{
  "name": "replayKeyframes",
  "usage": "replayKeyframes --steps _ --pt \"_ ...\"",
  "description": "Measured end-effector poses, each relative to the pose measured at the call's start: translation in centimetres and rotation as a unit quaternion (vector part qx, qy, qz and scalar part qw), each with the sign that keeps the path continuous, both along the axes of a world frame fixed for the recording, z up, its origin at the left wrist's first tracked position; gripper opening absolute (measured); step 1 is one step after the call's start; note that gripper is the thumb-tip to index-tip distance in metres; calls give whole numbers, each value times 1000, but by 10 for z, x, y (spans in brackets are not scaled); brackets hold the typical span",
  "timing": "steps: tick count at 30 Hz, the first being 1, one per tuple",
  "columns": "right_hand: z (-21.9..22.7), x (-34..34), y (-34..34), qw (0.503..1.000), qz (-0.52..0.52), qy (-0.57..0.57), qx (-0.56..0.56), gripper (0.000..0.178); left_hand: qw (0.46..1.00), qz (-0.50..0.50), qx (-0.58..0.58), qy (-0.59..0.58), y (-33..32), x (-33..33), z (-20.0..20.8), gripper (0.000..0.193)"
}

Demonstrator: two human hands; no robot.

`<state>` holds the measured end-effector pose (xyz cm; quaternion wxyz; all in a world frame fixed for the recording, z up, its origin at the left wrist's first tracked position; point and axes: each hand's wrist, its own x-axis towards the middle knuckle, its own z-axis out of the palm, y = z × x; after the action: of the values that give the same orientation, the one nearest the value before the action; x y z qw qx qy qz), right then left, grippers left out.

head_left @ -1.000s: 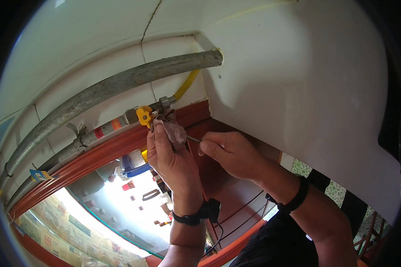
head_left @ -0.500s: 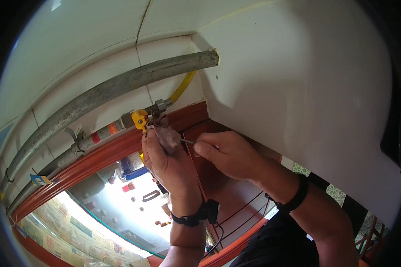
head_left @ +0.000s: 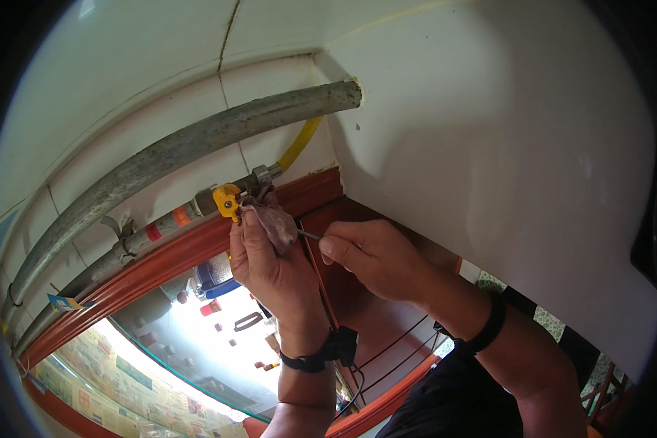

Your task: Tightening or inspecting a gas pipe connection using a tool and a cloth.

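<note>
Just below a yellow valve handle [head_left: 227, 201] on a metal gas-type pipe, my left hand [head_left: 274, 277] pinches a crumpled greyish-pink rag [head_left: 276, 225]. The rag bunches against the underside of the valve, and its fingertips side is partly hidden. My right hand [head_left: 376, 259] is closed around a thin grey metal rod [head_left: 309, 234]. That rod points left, and its far end meets the rag or disappears behind it. Beyond the valve, a metal fitting [head_left: 264, 173] joins a yellow hose [head_left: 300, 144].
A thick grey pipe [head_left: 190, 135] curves above the valve along the tiled wall. Under it runs a reddish-brown wooden frame [head_left: 146, 266]. Below lies a brightly lit glass shelf [head_left: 197, 365] with small items. A white wall panel [head_left: 511, 182] stands at the right.
Both hands stay nearly in place, with the rod still at the rag. The rag's folds have shifted slightly beside the valve, and the view has moved a little.
</note>
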<state>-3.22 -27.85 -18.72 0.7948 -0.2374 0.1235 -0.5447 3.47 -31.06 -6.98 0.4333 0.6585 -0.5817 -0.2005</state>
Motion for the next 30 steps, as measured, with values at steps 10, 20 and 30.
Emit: replayKeyframes --steps 10,20,30 --pt "4 -8 -5 999 43 11 4 39 999 26 -8 19 0 -3 3 31" --pt "7 -11 -3 996 -3 86 -16 39 996 32 -23 77 -1 -5 1 29" --pt "18 -17 2 989 -12 148 -5 35 996 25 -26 83 -3 -5 -1 23"
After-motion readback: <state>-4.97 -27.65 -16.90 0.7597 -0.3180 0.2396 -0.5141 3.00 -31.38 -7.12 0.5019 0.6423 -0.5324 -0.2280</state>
